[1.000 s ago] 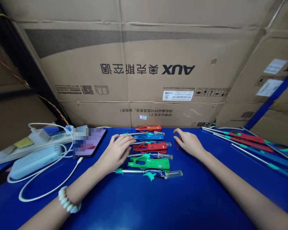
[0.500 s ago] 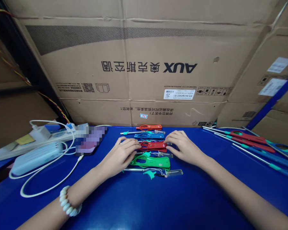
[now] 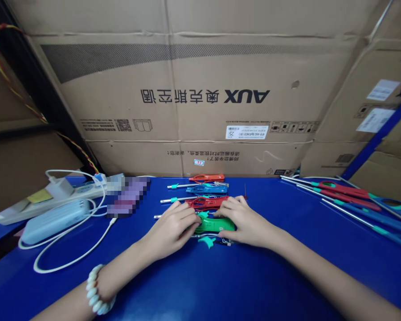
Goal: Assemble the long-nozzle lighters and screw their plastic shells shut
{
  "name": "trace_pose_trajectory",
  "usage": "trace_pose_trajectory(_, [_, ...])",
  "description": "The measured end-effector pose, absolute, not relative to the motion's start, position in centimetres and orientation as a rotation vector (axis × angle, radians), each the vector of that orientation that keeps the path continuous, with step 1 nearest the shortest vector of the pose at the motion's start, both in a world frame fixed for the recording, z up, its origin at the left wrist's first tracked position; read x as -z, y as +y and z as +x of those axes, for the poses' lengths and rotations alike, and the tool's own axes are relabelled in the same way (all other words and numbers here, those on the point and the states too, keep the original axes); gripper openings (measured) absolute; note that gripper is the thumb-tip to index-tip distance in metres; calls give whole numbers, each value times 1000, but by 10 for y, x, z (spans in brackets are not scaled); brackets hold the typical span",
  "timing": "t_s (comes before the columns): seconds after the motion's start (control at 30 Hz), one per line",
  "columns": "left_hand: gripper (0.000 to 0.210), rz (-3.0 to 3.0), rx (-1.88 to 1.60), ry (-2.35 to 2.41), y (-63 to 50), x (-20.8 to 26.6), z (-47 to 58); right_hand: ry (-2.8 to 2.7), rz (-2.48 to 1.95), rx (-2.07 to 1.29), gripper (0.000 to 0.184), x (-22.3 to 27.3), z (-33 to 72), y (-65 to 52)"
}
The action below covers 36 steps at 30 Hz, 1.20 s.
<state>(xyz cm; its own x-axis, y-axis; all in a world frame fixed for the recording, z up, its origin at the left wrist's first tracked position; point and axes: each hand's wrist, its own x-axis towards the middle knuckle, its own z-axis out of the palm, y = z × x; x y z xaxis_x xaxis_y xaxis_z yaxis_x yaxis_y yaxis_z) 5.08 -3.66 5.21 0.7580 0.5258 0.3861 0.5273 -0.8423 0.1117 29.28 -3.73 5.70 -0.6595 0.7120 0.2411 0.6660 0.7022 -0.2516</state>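
Green plastic marks the elongated casing (image 3: 214, 224) at lower centre of the frame, nearest in a column of coloured casings. Half a second earlier both hands were at the red casing (image 3: 203, 203) above it; they have since come down to the green one, which suggests that handling has passed to this piece. Left hand (image 3: 177, 225): fingertips pinched on the casing's left end. Right hand (image 3: 246, 222): thumb and fingers closed about its right end. Its visible surface is glossy, with a small pale mark toward the right; both ends are partly covered. Whether it is lifted cannot be told.
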Motion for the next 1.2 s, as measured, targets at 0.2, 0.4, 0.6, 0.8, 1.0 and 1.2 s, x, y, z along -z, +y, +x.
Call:
trace_pose_trajectory(0.2, [26,-2915,610,-837,-39,-50,50,-2592,-1084,-203,29,-55,288,-41])
trace_pose_trajectory(0.4, [27,-2899,594,-796,-39,-51,50,-2607,-1087,-277,29,-55,289,-40])
trace_pose_trajectory(0.6, [29,-2885,590,-779,-42,-53,51,-2614,-1106,-325,24,-57,287,-41])
trace_pose_trajectory(0.8, [25,-2921,741,-690,-49,-56,51,-2553,-1146,-309,22,-65,297,-36])
trace_pose_trajectory(1.0, [43,-3110,422,-742,-66,-55,64,-2519,-1219,-254,18,-74,308,-28])
trace_pose_trajectory(1.2, [48,-3060,261,-894,-69,-43,68,-2522,-1221,-260,16,-75,308,-29])
